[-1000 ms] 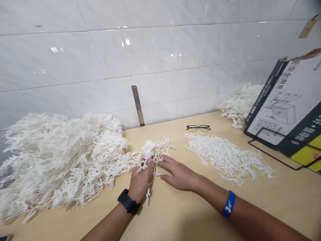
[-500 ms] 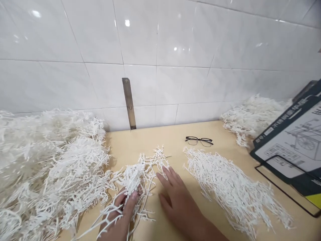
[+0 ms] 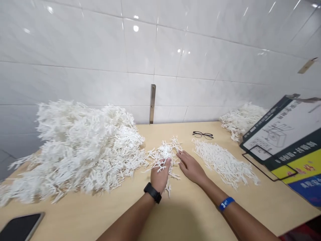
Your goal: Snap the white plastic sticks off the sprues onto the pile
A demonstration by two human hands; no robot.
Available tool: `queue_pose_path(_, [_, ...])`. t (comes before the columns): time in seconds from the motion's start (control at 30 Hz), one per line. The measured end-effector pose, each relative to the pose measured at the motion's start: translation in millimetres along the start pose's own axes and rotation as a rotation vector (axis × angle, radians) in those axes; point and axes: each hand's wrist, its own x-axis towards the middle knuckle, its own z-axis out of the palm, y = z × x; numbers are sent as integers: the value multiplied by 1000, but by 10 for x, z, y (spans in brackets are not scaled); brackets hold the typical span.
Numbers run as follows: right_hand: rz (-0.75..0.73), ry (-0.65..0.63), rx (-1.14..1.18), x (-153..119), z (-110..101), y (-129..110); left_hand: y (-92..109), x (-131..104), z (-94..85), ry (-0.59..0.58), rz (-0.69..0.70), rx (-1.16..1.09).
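Note:
My left hand (image 3: 160, 172), with a black watch on its wrist, is closed on some white branching strands (image 3: 164, 150) near the middle of the table. Beside it on the right, my right hand (image 3: 191, 167) lies with its fingers apart, the fingertips touching the edge of the same small clump. A blue band circles my right forearm. To the left rises a large heap of similar white strands (image 3: 87, 144). A flatter pile of white pieces (image 3: 223, 160) lies right of my right hand.
Black-framed glasses (image 3: 203, 135) lie behind the flat pile. Another white heap (image 3: 244, 117) sits at the back right, beside a printed box (image 3: 281, 134) and a black wire frame (image 3: 260, 170). A phone (image 3: 21, 227) is at the front left. A metal bracket (image 3: 152, 103) stands against the tiled wall.
The camera view has pulled back and turned left, bringing the phone, watch and blue band into view. My hands stay at the small clump.

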Motion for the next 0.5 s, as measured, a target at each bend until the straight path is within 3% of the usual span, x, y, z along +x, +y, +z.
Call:
queue_pose_path(0.1, [28, 11, -62, -40, 45, -105, 27, -14, -27, -1, 55, 20])
queue_pose_path(0.2, [55, 20, -119, -94, 148, -271, 21, -3, -58, 36, 21, 66])
queue_pose_path(0.33, [58, 45, -119, -171, 264, -510, -3, 29, -110, -11, 31, 0])
queue_pose_path(0.5, [109, 180, -127, -213, 285, -606, -13, 51, -163, -11, 2, -100])
